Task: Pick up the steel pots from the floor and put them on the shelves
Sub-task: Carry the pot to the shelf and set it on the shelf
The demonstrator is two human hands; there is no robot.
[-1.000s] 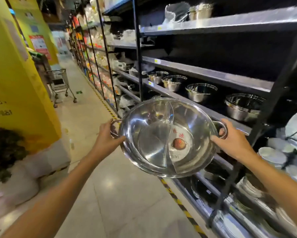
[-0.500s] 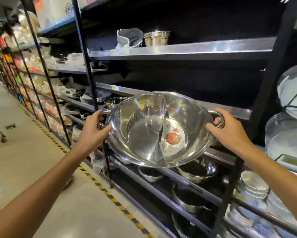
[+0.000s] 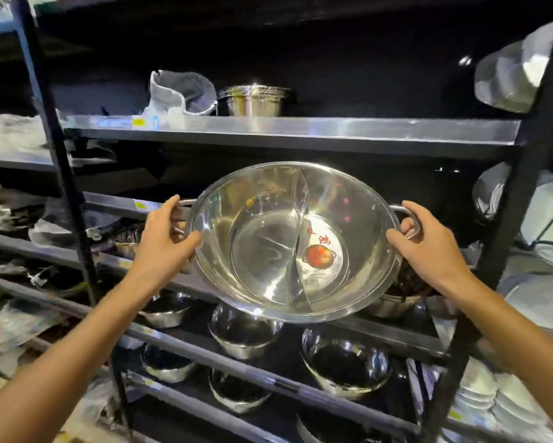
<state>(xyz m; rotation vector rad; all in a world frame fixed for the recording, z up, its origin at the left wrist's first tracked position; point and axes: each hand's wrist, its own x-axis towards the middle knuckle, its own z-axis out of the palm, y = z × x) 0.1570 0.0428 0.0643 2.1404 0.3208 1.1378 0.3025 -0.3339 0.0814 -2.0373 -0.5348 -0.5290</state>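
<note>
A wide, shallow steel pot point(image 3: 259, 247) with a curved divider and a round red sticker inside is held up in front of the shelves, tilted toward me. My left hand point(image 3: 163, 241) grips its left handle and my right hand point(image 3: 428, 247) grips its right handle. The pot hangs level with a dark middle shelf point(image 3: 141, 206), below the upper steel shelf point(image 3: 300, 127) and above the rows of steel bowls.
Several steel bowls point(image 3: 345, 366) fill the lower shelves. A stack of small steel pots point(image 3: 254, 100) and a grey bag point(image 3: 182, 91) sit on the upper shelf. Black uprights point(image 3: 58, 161) frame the bay. White plates point(image 3: 492, 398) and large lids stand at right.
My view has swung from the aisle to face the shelves squarely. Both hands have lifted the pot higher and closer to the middle shelf.
</note>
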